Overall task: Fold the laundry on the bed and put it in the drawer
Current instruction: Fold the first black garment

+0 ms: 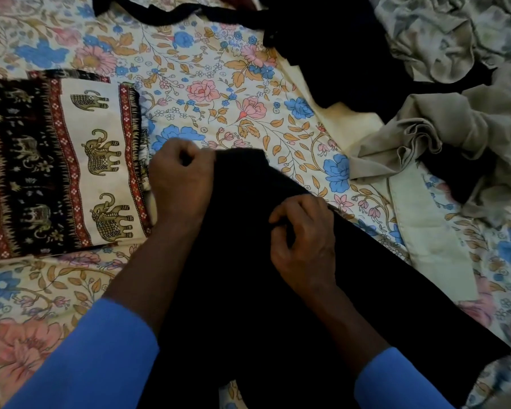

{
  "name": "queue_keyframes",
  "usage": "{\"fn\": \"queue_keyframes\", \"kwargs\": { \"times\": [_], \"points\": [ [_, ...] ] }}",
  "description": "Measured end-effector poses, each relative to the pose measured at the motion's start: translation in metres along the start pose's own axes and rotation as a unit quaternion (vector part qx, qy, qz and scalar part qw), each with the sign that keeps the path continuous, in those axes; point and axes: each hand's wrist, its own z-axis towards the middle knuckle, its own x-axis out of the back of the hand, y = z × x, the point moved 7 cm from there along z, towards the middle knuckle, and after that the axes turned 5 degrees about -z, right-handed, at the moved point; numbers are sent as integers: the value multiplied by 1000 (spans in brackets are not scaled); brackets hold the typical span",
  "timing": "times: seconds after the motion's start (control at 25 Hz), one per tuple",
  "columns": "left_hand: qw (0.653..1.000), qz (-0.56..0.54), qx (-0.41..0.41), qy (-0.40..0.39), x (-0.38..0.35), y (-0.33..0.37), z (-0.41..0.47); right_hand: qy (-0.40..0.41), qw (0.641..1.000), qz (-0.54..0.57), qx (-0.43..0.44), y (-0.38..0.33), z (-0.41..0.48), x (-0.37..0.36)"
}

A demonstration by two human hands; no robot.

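Floral bedsheet point(219, 93), black garment point(248, 305) near: L hand point(182, 175) + R hand point(303, 246) pinching far edge; risk: loose pinch, slip, crooked fold.

**Bedding Filling the Frame**

A floral bedspread point(207, 84) in cream, blue, pink and orange is covering most of the frame and lying fairly flat. A plain cream band of cloth point(431, 231) is running diagonally across it from centre right toward the lower right. In the upper right corner, a paler floral sheet point(443, 33) is lying crumpled in loose folds.
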Motion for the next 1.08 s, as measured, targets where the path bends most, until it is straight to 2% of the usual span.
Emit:
{"fn": "queue_keyframes", "kwargs": {
  "times": [0.08,0.16,0.2,0.28,0.36,0.48,0.56,0.68,0.8,0.88,0.96,1.04,1.08],
  "points": [
    [990,-66,121,-10,10,-26,-18,-26,999,-6,35,-5,-10,3],
    [961,-115,237,-88,2,-56,-31,-80,994,-24,74,-3,-18,-2],
    [953,-103,258,-124,-2,-62,-35,-109,989,-33,91,-1,-21,-5],
    [963,-56,221,-143,-6,-57,-29,-161,979,-48,115,1,-22,-12],
    [980,-1,143,-135,-16,-42,-20,-184,976,-40,108,2,-18,-15],
    [982,37,87,-166,-42,-24,-3,-140,986,-33,79,2,-10,-13],
    [987,38,76,-139,-51,-21,13,-115,986,-94,78,6,-13,-18],
    [990,-69,99,-73,-49,-24,28,-191,958,-202,78,20,-25,-37],
    [993,9,49,-107,-52,-31,21,-216,938,-254,100,27,-31,-45],
    [987,81,13,-141,-46,-31,7,-184,945,-243,122,23,-34,-40],
    [974,142,-16,-174,-34,-25,-4,-101,953,-227,173,12,-38,-30],
    [962,179,-6,-206,-19,-25,-14,-46,961,-200,185,7,-43,-22],
    [953,200,15,-227,-11,-29,-18,-54,965,-186,180,5,-45,-20]
  ]
}}
